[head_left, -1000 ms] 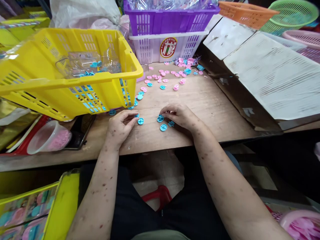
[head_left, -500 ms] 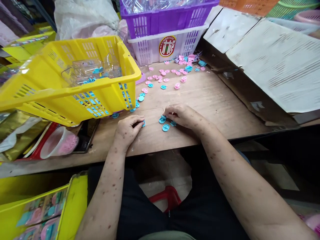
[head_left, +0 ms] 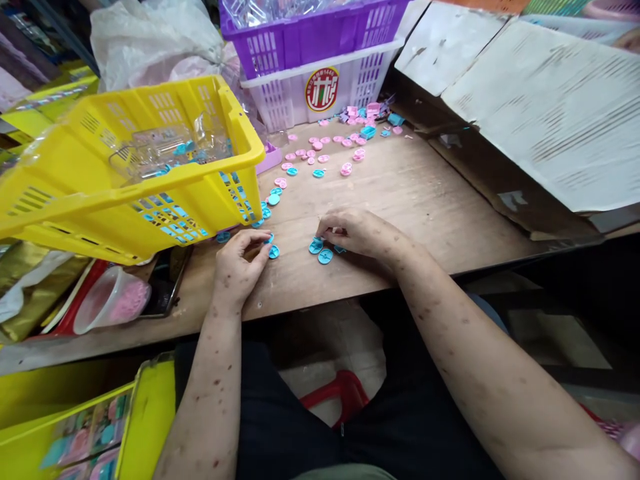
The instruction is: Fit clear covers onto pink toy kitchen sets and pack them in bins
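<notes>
My left hand [head_left: 239, 267] rests at the table with thumb and index finger closed round a small blue plastic disc [head_left: 271, 238], mostly covered by the fingertips. A second blue disc [head_left: 273, 252] lies flat just by the thumb tip. To the right, my right hand [head_left: 355, 231] is bent over the wood, its fingertips pinched at the upper edge of a blue spoked disc [head_left: 315, 247]. Another spoked disc [head_left: 325, 257] lies just in front of it. Under the right palm a blue flat piece [head_left: 340, 250] is partly hidden.
A yellow basket [head_left: 200, 190] of clear plastic parts stands at left. Pink discs [head_left: 323, 159] and more blue ones are scattered behind my hands. Purple [head_left: 300, 50] and white crates [head_left: 280, 107] are stacked at the back; a cardboard box [head_left: 540, 113] lines the right.
My left fingers have parted slightly and lifted, and a blue disc now shows beside the thumb. My right hand stays over the same discs. The whole view has shifted a little.
</notes>
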A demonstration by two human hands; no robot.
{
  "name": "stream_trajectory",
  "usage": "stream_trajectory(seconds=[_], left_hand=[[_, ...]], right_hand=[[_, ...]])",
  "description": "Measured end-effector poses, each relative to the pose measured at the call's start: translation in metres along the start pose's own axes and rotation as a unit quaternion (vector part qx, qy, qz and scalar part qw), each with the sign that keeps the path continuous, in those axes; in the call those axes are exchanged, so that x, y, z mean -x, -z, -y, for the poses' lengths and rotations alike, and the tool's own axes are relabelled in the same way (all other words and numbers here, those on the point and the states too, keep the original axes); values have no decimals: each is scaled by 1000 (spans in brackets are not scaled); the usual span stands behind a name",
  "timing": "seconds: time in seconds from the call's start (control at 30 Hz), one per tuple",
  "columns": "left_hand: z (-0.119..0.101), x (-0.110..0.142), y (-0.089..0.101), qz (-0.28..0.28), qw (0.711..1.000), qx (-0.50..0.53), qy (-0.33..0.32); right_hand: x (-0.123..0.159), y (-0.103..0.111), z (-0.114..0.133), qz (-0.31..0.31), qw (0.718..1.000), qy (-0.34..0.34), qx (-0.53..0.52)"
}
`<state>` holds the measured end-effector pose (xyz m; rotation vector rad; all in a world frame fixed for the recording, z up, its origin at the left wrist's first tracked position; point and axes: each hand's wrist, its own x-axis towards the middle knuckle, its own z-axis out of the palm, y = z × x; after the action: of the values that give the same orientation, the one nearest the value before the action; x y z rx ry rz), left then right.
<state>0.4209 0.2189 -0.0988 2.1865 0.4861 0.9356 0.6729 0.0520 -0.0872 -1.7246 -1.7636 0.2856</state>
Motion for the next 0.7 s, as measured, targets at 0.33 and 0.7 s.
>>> stream_trajectory(seconds=[0.33, 0.7], left_hand=[[2, 1, 2, -6, 1000, 0, -15], [1, 3, 3, -6, 1000, 1, -23]], right_hand=[[-1, -6, 14, 44, 999, -21, -21], [-2, -9, 12, 63, 991, 97, -62]])
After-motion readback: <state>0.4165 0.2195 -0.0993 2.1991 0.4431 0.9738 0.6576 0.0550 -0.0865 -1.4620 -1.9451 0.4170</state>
